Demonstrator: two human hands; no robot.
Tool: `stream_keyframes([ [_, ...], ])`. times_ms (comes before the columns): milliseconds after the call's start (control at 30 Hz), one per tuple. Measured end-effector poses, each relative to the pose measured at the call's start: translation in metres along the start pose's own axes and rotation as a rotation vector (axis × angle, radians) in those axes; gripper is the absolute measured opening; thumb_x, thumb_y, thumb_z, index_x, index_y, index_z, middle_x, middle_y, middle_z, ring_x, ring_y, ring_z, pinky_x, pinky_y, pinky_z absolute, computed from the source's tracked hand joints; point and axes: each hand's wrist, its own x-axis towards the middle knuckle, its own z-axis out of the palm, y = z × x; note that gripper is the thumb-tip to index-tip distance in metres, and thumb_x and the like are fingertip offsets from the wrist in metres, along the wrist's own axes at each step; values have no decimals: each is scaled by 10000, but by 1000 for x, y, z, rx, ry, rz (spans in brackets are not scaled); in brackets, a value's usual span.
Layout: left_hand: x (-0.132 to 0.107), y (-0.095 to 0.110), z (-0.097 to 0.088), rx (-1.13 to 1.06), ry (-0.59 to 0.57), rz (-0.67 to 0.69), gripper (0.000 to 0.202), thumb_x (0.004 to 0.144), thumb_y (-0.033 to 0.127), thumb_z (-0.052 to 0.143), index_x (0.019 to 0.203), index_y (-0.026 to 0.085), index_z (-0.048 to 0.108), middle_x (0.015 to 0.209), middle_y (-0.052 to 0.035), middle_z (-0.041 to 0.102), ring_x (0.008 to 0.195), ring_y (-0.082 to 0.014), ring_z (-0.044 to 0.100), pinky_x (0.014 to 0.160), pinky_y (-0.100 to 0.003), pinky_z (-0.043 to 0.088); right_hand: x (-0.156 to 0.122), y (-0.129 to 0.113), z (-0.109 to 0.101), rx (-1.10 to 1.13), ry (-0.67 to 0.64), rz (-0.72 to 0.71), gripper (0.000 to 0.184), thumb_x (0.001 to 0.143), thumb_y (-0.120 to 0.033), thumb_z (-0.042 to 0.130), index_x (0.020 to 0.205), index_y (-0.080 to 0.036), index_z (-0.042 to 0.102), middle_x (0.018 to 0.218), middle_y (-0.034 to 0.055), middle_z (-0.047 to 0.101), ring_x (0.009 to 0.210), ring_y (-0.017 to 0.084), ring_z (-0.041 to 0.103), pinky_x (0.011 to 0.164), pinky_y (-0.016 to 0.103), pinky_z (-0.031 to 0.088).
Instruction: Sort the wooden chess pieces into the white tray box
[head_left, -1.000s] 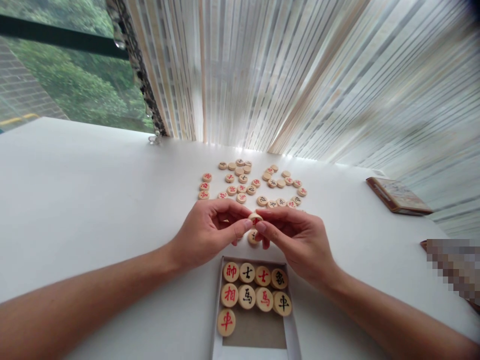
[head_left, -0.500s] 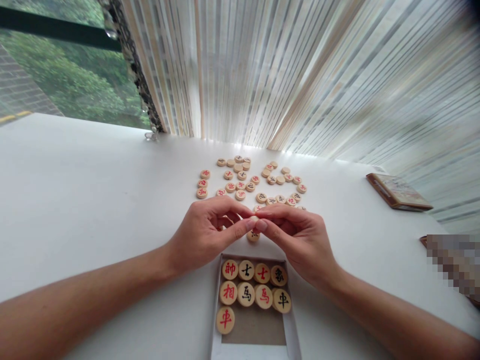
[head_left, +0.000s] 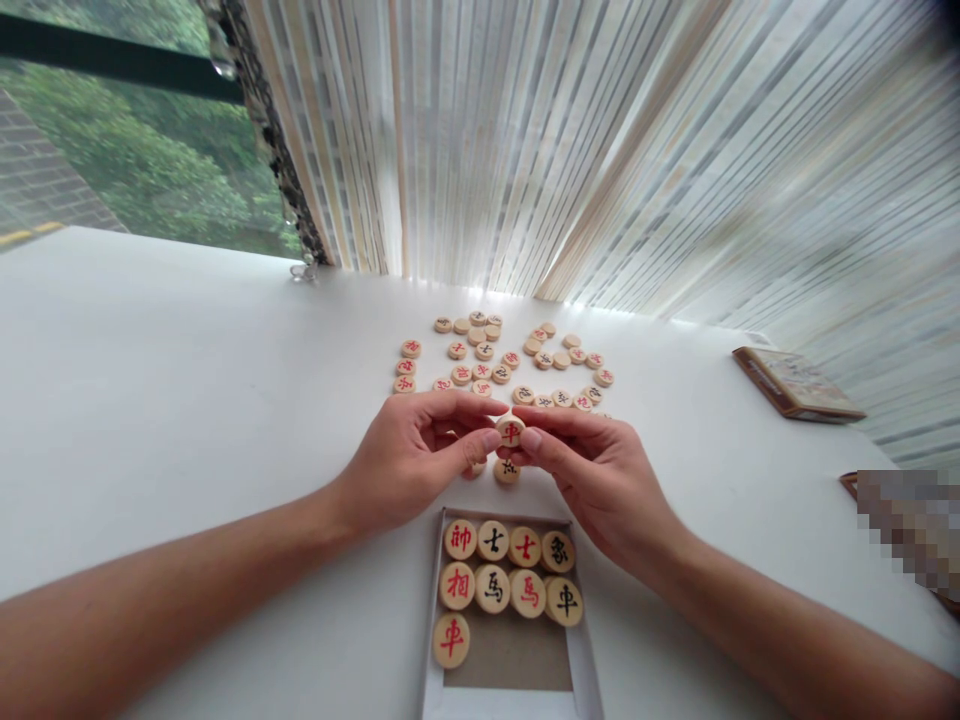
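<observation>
My left hand (head_left: 409, 455) and my right hand (head_left: 592, 475) meet above the white table, and both pinch one round wooden chess piece (head_left: 511, 431) with a red character facing me. Just below the fingers another piece (head_left: 506, 471) lies on the table. Nearer to me sits a shallow white box (head_left: 577, 665) with several pieces laid in rows, red and black characters up. Beyond the hands, several more pieces (head_left: 487, 360) lie scattered on the table.
A flat brown box (head_left: 796, 385) lies at the far right of the table (head_left: 187, 380). A blurred patch (head_left: 911, 525) covers something at the right edge. A striped curtain hangs behind the table, with a window at the left.
The piece between my fingers has turned, so its red character now faces me. Both hands stay almost where they were.
</observation>
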Motion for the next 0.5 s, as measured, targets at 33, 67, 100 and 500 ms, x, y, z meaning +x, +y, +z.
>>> stream_keyframes([
  [33, 0, -1, 0, -9, 2, -6, 282, 859, 192, 838, 1125, 106, 799, 899, -90, 820, 732, -146, 752, 636, -209, 635, 0, -1, 0, 7, 10, 18, 255, 815, -342, 935, 1050, -264, 874, 972, 71, 854, 859, 195, 810, 812, 316, 690],
  [67, 0, -1, 0, -18, 2, -11, 303, 859, 197, 844, 1145, 109, 794, 891, -89, 822, 730, -147, 756, 634, -209, 635, 1, -2, 1, 16, 19, 34, 264, 803, -348, 943, 1042, -259, 875, 956, 72, 854, 828, 187, 807, 791, 306, 691],
  [100, 0, -2, 0, -27, -5, -14, 317, 860, 201, 849, 1158, 112, 790, 887, -88, 824, 729, -147, 758, 635, -207, 636, 1, -3, 1, 30, 25, 49, 266, 793, -351, 950, 1030, -255, 877, 941, 72, 854, 798, 179, 804, 773, 298, 692],
  [500, 2, 2, -1, -19, -49, 25, 259, 827, 207, 889, 1068, 125, 846, 856, -75, 829, 649, -109, 711, 613, -182, 617, 2, -10, 5, 81, -16, 143, 278, 755, -339, 973, 984, -209, 884, 842, 77, 847, 691, 164, 798, 673, 246, 689],
])
